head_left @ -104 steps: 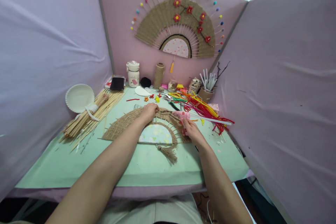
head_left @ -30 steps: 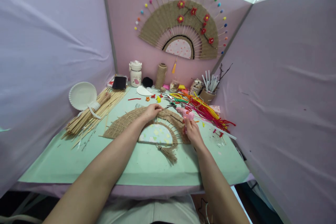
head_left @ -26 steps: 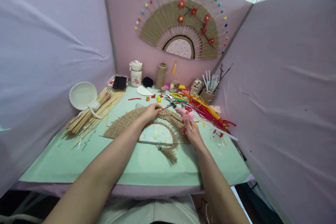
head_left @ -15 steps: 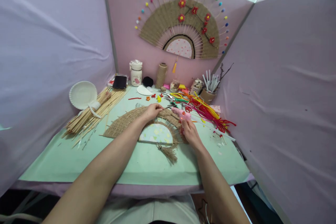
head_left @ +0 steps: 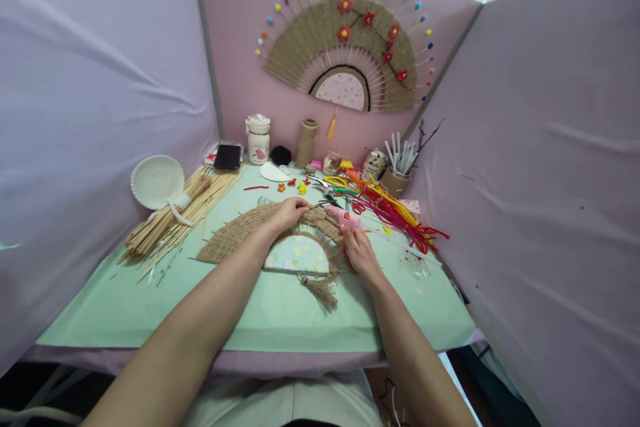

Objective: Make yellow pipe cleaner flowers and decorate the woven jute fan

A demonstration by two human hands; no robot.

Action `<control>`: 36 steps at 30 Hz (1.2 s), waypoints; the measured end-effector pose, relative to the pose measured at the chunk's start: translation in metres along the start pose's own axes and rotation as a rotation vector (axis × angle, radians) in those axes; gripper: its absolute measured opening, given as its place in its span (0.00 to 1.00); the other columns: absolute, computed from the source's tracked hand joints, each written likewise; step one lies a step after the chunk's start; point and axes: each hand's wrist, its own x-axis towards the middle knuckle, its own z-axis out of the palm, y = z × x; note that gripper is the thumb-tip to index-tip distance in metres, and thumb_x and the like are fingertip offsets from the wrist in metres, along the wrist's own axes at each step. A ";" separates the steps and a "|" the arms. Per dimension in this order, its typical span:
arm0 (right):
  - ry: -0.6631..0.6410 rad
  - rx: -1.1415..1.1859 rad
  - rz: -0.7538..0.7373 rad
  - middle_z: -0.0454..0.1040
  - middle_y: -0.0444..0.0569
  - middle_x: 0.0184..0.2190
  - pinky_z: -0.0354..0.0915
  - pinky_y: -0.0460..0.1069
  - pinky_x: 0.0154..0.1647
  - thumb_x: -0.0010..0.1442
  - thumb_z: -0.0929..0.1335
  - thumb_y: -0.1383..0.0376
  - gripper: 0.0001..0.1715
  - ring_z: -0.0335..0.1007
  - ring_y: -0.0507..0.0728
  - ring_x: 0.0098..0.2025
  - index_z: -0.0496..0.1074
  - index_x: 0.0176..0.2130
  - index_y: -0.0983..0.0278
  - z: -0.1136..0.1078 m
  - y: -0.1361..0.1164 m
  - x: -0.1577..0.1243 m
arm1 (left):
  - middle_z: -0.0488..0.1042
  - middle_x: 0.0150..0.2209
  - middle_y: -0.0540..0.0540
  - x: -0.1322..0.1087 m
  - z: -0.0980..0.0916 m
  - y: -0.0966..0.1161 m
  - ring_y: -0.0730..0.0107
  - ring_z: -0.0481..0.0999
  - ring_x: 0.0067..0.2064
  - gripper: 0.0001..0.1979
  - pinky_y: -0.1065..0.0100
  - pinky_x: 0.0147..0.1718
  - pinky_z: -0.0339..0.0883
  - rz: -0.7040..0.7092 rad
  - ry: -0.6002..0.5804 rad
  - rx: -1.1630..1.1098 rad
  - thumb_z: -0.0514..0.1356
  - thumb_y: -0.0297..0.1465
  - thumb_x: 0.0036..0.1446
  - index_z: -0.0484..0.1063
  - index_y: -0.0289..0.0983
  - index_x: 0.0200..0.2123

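A pink hot glue gun (head_left: 345, 216) is gripped in my right hand (head_left: 360, 248), its nozzle pointing left over the fan; a glue stick trails out behind it to the right. My left hand (head_left: 293, 212) pinches a thin dark twig (head_left: 318, 205), whose free end lies close to the nozzle. Beneath both hands rests a half-round woven twine fan (head_left: 233, 237) on bamboo sticks. Its middle carries a pale floral half-disc (head_left: 297, 255), and a twine tassel (head_left: 321, 292) hangs from its lower edge.
Bamboo sticks (head_left: 165, 220) and a white paper plate (head_left: 157, 182) are at the left. Colourful pipe cleaners (head_left: 395, 210), pliers and scissors lie at the right. Behind stand a white jar (head_left: 258, 140), a twine spool (head_left: 307, 143) and a holder of glue sticks (head_left: 397, 181). A finished fan (head_left: 310, 30) hangs above.
My right hand and the glue gun have shifted slightly left, with the nozzle nearer my left fingers. The left hand keeps its pinch in the same place.
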 end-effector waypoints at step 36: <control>-0.011 -0.060 -0.030 0.64 0.46 0.14 0.58 0.51 0.24 0.58 0.56 0.43 0.30 0.62 0.56 0.20 0.61 0.18 0.60 0.000 0.003 0.002 | 0.78 0.33 0.44 -0.001 0.000 0.003 0.65 0.73 0.36 0.09 0.65 0.40 0.65 -0.013 0.012 0.017 0.57 0.30 0.48 0.75 0.33 0.31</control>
